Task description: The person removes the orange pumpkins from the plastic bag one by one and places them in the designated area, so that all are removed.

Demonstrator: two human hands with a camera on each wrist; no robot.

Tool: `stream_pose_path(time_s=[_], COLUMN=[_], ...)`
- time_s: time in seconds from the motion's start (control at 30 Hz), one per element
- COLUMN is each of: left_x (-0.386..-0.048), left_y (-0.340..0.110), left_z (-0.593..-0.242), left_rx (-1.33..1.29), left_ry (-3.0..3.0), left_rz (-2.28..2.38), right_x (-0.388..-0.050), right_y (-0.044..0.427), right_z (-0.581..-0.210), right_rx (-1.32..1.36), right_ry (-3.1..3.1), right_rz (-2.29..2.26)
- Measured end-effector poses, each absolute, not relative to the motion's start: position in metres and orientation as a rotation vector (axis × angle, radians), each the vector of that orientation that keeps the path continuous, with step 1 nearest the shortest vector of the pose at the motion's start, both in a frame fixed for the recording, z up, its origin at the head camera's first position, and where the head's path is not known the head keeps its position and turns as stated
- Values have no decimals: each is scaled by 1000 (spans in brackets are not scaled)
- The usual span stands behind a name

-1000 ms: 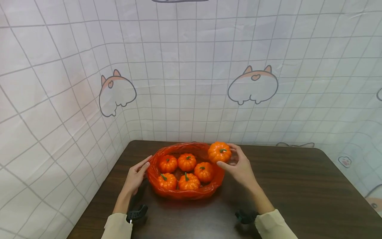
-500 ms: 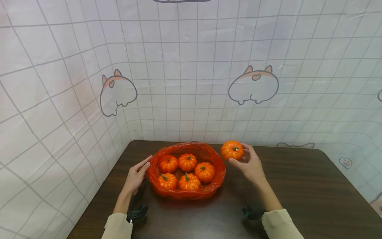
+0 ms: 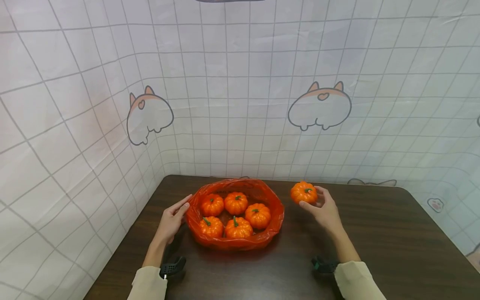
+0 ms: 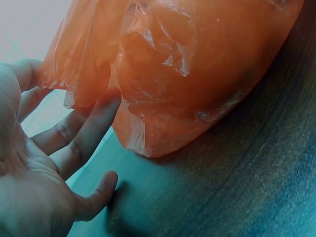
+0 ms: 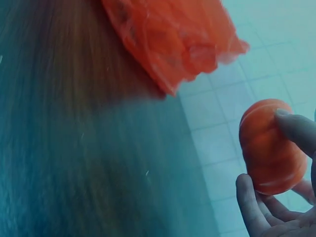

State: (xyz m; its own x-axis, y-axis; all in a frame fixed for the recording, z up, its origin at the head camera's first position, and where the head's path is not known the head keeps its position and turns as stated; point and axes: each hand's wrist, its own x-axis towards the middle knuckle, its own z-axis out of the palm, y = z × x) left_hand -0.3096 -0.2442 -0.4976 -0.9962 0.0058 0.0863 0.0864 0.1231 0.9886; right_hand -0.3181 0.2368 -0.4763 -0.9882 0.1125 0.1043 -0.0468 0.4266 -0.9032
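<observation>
In the head view, a red plastic bag (image 3: 232,243) stands with its mouth wide and its rim folded outward. Several small orange pumpkins (image 3: 238,227) with green stems lie inside. My left hand (image 3: 170,223) is at the bag's left side, holding the folded rim between thumb and fingers. The left wrist view shows fingertips (image 4: 106,101) under the hanging plastic flap. Right of the bag, my right hand (image 3: 325,210) grips another pumpkin (image 3: 303,192) between thumb and fingers, above the table. The right wrist view shows this pumpkin (image 5: 270,148) apart from the bag.
Everything is over a dark wooden table (image 3: 375,233), whose far edge lies just behind the bag. A white grid-patterned cloth (image 3: 240,104) with cartoon animals hangs behind and along the left side. Black wrist devices (image 3: 172,266) sit at both wrists.
My right hand has carried its pumpkin from over the bag's right rim out to the right, and slightly lower most recently. The left hand and the bag have stayed in place.
</observation>
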Motion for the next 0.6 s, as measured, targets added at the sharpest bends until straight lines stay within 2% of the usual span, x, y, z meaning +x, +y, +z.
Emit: stream_pose_path(time_s=[0.6], left_x=[-310], left_y=[-244], left_z=[-497], left_rx=[-104], left_ry=[-2316], left_rz=[-2036], right_x=[-326], right_y=[259], right_z=[-502], right_rx=[-124], right_ry=[-2622], right_rz=[1662])
